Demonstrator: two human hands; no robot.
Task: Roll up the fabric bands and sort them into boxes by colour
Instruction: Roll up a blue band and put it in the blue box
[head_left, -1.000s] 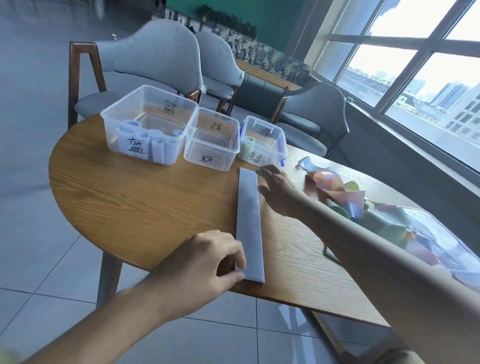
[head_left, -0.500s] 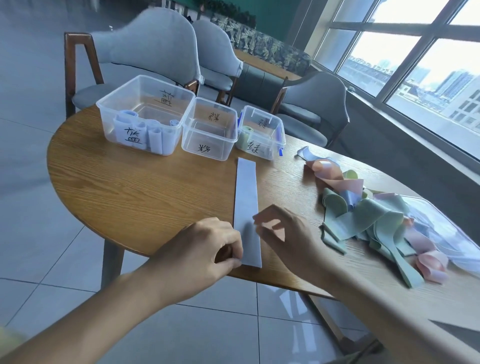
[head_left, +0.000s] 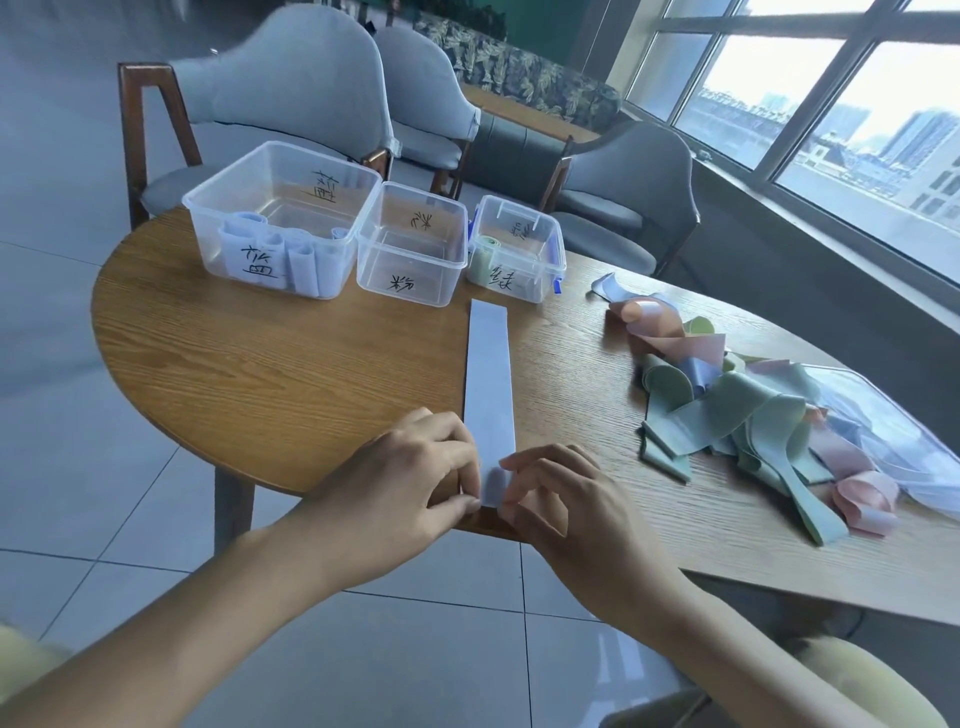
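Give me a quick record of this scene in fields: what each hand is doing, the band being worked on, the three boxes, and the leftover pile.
left hand: pinches near end of blue band
right hand: pinches same end
blue band: flat on table, pointing toward boxes
left box: several blue rolls
middle box: no bands visible
right box: one green roll
pile: loose green, pink, blue bands, right side

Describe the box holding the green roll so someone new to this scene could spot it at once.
On the wooden table, three clear plastic boxes stand in a row at the far edge. The green roll's box is the rightmost and smallest. Only it has blue clips on its sides, and a green roll leans inside its left end.
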